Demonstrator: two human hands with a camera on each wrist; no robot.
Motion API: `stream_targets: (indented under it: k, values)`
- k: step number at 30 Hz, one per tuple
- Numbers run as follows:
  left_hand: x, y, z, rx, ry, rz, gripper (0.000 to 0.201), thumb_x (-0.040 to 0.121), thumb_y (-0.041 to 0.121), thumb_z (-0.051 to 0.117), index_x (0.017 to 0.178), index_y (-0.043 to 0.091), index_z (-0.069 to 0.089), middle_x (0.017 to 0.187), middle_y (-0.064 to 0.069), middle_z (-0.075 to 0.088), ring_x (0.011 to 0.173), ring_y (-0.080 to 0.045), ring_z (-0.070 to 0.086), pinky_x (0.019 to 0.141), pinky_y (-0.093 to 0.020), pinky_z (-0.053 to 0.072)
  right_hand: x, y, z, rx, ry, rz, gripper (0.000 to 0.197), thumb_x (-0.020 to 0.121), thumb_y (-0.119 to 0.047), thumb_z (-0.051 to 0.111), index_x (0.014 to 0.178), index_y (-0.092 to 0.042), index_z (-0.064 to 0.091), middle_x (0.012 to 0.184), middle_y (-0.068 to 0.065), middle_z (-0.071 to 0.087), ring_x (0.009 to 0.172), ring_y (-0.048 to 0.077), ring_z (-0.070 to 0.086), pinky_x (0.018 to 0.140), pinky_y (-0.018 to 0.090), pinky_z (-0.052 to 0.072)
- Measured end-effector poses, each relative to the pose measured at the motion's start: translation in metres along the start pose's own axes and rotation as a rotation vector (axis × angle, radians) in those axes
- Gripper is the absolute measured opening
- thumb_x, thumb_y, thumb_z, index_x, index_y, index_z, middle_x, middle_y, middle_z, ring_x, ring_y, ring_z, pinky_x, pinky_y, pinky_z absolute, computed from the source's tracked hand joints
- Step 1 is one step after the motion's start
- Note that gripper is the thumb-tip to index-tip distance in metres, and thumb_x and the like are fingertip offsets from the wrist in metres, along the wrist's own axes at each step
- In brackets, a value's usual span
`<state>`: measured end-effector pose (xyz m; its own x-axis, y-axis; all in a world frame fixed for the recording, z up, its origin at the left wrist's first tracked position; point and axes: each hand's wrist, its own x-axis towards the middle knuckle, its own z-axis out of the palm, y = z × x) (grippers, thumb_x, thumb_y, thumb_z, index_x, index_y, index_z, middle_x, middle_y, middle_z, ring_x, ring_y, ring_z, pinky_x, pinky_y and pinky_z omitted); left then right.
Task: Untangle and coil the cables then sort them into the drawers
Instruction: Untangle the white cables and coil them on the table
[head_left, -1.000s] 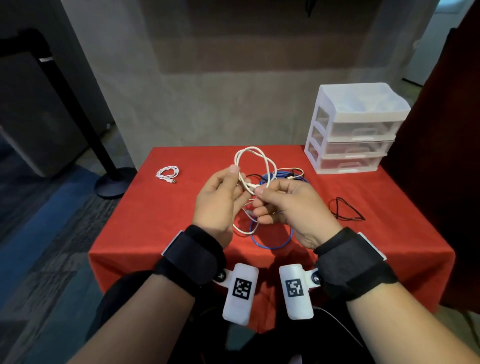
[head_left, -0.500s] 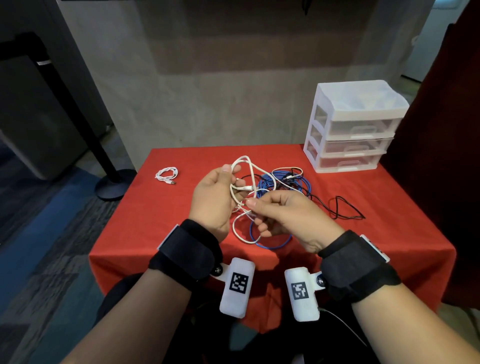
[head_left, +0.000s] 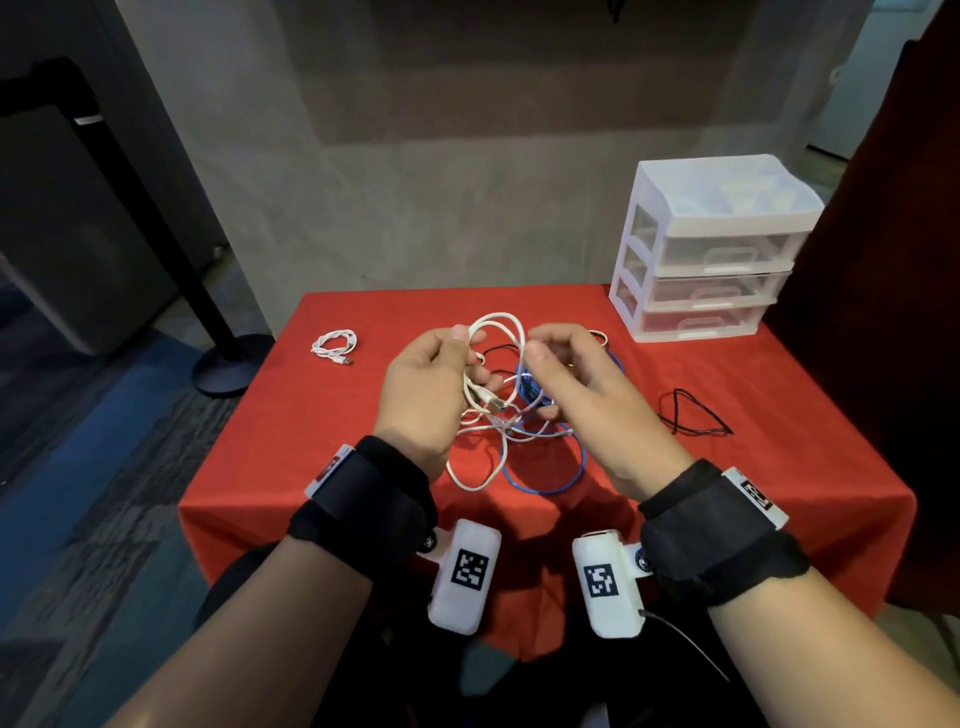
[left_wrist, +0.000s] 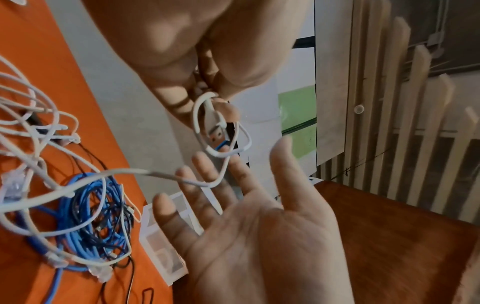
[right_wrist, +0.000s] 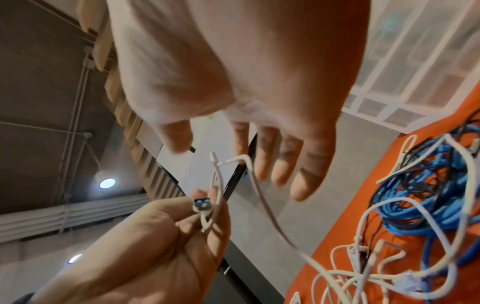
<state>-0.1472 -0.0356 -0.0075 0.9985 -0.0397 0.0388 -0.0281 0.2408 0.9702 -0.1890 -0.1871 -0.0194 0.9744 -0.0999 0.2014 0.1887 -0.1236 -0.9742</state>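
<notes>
Left hand (head_left: 431, 395) pinches the thin white USB cable (head_left: 496, 332) (coiling step); right hand (head_left: 576, 395), fingers spread and holding nothing, should feed the next loop.

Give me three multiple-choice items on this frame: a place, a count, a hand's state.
1. Where does the drawer unit stand?
A) table's far right corner
B) floor
C) table's near left corner
2. How many drawers has it?
A) two
B) three
C) five
3. The right hand is:
A) open
B) gripping the blue cable
C) on a drawer handle

1 A: it stands at that corner.
2 B: three stacked fronts show.
3 A: its fingers are straight, while the left hand pinches the white cable.
</notes>
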Motion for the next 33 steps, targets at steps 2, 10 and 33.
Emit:
stream_targets:
  k: [2,10,33]
  values:
    - [-0.001,0.001,0.000,0.022,-0.051,0.001,0.024,0.106,0.020,0.049,0.098,0.006,0.066,0.058,0.002,0.054,0.050,-0.010,0.052,0.059,-0.028,0.047,0.001,-0.003,0.002,-0.022,-0.104,-0.020,0.013,0.099,-0.027,0.065,0.110,-0.020,0.065,0.095,-0.004,0.072,0.086,0.009,0.065,0.081,0.031,0.054]
    - [-0.003,0.017,0.000,-0.196,-0.393,-0.186,0.029,0.108,0.018,0.036,0.097,0.003,0.058,0.066,0.001,0.038,0.046,-0.008,0.029,0.060,-0.027,0.044,0.021,-0.005,-0.012,0.043,-0.006,0.028,0.011,0.098,-0.019,0.069,0.096,-0.009,0.075,0.079,0.008,0.071,0.062,0.026,0.053,0.056,0.026,0.044]
    - [-0.003,0.029,-0.007,0.127,-0.350,-0.201,0.028,0.107,0.024,0.040,0.082,0.015,0.052,0.062,0.005,0.028,0.049,-0.009,0.020,0.052,-0.027,0.033,0.015,-0.013,-0.018,-0.417,-0.091,-0.220,0.026,0.097,-0.052,0.058,0.112,-0.033,0.068,0.091,-0.012,0.066,0.084,0.004,0.060,0.085,0.035,0.051]
